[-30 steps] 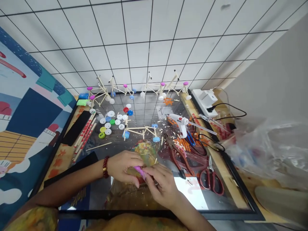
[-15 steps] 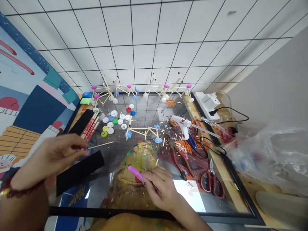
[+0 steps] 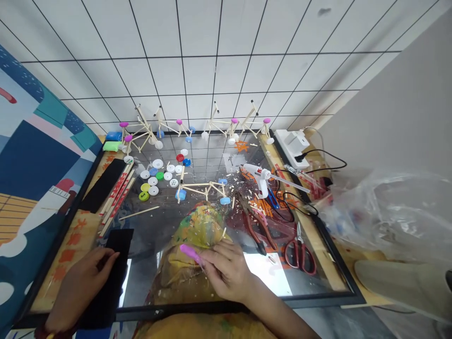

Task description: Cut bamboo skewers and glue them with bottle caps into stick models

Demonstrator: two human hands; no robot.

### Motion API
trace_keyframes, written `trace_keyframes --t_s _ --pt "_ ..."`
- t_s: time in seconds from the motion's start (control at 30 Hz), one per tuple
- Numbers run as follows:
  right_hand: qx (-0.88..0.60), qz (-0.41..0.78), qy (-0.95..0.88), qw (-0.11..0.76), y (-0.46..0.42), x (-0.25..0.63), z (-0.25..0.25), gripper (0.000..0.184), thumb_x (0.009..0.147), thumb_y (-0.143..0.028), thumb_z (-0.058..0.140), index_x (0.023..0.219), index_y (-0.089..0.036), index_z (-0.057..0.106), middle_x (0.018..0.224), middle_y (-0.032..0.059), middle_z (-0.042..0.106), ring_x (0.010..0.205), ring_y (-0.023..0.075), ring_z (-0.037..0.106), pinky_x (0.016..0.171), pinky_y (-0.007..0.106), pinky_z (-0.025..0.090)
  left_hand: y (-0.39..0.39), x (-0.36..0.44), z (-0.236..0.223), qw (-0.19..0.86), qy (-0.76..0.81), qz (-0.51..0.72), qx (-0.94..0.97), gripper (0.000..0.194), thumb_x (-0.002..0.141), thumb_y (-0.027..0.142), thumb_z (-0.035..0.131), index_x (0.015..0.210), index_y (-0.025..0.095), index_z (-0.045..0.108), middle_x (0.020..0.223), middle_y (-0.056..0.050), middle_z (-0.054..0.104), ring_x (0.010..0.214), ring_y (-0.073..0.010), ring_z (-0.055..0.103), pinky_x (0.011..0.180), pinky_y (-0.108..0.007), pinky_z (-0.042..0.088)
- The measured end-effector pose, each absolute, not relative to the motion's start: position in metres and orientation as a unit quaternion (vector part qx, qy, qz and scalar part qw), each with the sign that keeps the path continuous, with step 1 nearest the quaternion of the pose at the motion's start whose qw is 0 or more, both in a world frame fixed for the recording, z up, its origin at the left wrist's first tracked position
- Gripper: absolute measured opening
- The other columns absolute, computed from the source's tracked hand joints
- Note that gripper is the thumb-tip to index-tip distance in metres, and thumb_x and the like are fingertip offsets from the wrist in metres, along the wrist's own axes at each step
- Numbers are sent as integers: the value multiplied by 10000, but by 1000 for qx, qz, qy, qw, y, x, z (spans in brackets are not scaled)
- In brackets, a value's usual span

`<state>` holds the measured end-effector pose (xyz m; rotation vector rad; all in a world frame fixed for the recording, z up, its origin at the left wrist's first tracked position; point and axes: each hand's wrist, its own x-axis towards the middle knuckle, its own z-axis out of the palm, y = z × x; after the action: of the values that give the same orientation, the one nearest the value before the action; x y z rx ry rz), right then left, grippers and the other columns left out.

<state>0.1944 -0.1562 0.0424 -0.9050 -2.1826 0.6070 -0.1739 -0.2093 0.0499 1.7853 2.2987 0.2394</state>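
Note:
My right hand (image 3: 226,275) is closed in a pinch on a small pink piece (image 3: 190,253) over the near middle of the glass-topped table (image 3: 197,162). My left hand (image 3: 83,287) lies at the near left with its fingers stretched out on a black strip (image 3: 113,273). A half-built stick frame with blue caps (image 3: 201,189) lies just beyond my right hand. The glass under my hands mirrors yellow patterned cloth (image 3: 197,230).
Loose bottle caps (image 3: 158,174), wooden sticks (image 3: 116,195) and another black strip (image 3: 102,184) lie at left. Finished stick models (image 3: 197,127) line the tiled wall. A glue gun (image 3: 259,176), pliers (image 3: 256,223), red scissors (image 3: 300,252) and a power strip (image 3: 294,141) sit right; a plastic bag (image 3: 384,216) beyond.
My left hand left my right hand, swung out to the left, then came down onto the black strip at the near left. My right hand stayed put with the pink piece.

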Motion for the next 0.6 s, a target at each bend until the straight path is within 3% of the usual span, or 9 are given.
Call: trace_keyframes --t_s 0.17,0.3,0.4,0.47,0.53,0.6 --pt "-343 228 -839 355 -157 195 45 255 877 -156 516 1078 -225 656 684 13 632 601 151 515 601 303 376 -210 -169 44 20 792 108 600 454 866 543 439 1090 191 617 1173 -132 626 1117 -305 587 929 -413 477" --pt "-336 230 -832 376 -158 195 48 208 868 -159 520 1004 -227 662 675 13 636 595 150 527 591 300 387 -209 -169 37 -11 813 113 571 363 874 493 457 982 214 662 1066 -81 636 1043 -285 616 906 -424 505" --pt "-336 266 -809 402 -158 196 52 179 880 -175 527 990 -230 657 702 20 665 610 151 555 608 298 416 -207 -154 46 -65 820 131 553 342 905 410 451 959 155 673 1029 -123 661 980 -296 639 859 -437 519" --pt "-348 306 -783 414 -158 195 55 150 899 -197 531 974 -227 658 695 15 670 605 143 565 604 287 426 -205 -129 61 -95 799 211 555 302 906 378 507 1016 142 660 1079 -141 667 1024 -296 632 923 -451 497" --pt "-364 352 -753 421 -157 194 57 135 916 -211 541 966 -220 666 707 11 682 613 132 584 602 267 436 -202 -93 80 -51 754 292 586 261 892 343 578 1092 184 633 1132 -110 654 1043 -266 630 964 -436 483" --pt "-379 389 -726 422 -155 194 58 130 920 -219 560 967 -215 680 744 9 703 640 122 609 614 248 447 -196 -55 93 85 644 318 691 322 869 343 634 1173 242 597 1191 -79 643 1092 -250 622 957 -405 499"
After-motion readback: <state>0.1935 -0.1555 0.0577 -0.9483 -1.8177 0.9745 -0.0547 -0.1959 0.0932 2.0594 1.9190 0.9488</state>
